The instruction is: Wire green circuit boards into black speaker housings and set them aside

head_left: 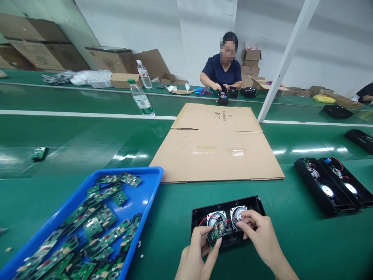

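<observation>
Circuit board is being pinched by the left hand over the black case; fingers of the right hand are being curled at one speaker, any grip unclear. Both speakers appear seated; the circuit board is being held unseated.

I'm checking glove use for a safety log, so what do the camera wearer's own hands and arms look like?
The left hand and right hand are both bare, with no gloves, rings or watch visible. No sleeve shows on the visible part of the right forearm; the left forearm is out of frame.
</observation>
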`<state>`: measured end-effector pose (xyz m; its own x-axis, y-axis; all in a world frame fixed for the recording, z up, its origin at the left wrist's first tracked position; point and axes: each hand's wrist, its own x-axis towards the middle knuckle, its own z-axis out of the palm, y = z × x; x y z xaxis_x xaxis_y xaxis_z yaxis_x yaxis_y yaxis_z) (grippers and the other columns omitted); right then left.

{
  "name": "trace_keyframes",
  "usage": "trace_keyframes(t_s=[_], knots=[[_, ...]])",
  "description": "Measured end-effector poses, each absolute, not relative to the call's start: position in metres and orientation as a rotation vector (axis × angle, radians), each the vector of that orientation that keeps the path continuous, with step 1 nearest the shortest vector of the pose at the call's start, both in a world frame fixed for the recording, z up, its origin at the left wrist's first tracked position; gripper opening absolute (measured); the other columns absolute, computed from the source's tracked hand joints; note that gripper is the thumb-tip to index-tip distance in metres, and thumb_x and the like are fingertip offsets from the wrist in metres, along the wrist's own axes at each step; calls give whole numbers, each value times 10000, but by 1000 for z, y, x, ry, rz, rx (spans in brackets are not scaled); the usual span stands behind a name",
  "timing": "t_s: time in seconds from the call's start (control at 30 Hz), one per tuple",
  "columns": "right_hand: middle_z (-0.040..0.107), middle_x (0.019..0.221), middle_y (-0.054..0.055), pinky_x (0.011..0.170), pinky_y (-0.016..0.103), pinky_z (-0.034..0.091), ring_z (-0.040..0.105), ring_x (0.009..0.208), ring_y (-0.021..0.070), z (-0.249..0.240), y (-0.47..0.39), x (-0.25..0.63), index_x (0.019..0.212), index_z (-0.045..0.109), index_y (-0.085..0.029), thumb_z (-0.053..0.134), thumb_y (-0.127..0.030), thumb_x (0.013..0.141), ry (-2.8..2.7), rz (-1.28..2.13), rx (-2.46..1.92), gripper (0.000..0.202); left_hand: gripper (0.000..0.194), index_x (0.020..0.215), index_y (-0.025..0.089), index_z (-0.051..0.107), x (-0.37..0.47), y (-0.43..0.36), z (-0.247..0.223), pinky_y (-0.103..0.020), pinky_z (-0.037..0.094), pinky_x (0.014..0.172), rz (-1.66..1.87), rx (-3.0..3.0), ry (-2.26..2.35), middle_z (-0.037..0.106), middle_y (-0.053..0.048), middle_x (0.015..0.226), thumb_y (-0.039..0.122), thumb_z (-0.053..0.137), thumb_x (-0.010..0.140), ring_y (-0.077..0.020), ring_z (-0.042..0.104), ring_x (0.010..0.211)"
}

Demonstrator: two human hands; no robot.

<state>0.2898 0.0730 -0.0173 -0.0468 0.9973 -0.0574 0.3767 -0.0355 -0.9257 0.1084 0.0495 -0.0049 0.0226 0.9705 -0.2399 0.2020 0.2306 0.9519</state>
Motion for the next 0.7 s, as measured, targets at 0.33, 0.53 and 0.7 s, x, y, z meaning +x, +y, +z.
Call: trace_keyframes(t_s=[0.33, 0.53, 0.7], knots=[[582, 715, 16, 524, 226, 415, 551, 598, 129, -26, 61, 269, 856, 576, -179, 313, -183, 990, -2067, 381, -1319, 296, 143, 938, 257, 507, 114, 53, -4, -256, 549, 659, 957, 1282, 1412, 670, 31, 685, 353, 467, 840, -178, 668, 650], [526, 680, 13, 505, 223, 364, 495, 569, 119, -32, 65, 266, 781, 548, -166, 295, -176, 997, -2109, 153, -1329, 332, 135, 930, 261, 515, 114, 53, -4, -248, 542, 683, 968, 1286, 1408, 682, 35, 686, 337, 478, 824, -173, 662, 657], [505, 661, 17, 479, 244, 316, 459, 561, 134, -28, 66, 269, 809, 595, -162, 287, -128, 986, -2244, -23, -1285, 357, 145, 957, 252, 526, 113, 55, -6, -253, 544, 699, 942, 1347, 1356, 691, 32, 693, 304, 465, 836, -168, 678, 655]])
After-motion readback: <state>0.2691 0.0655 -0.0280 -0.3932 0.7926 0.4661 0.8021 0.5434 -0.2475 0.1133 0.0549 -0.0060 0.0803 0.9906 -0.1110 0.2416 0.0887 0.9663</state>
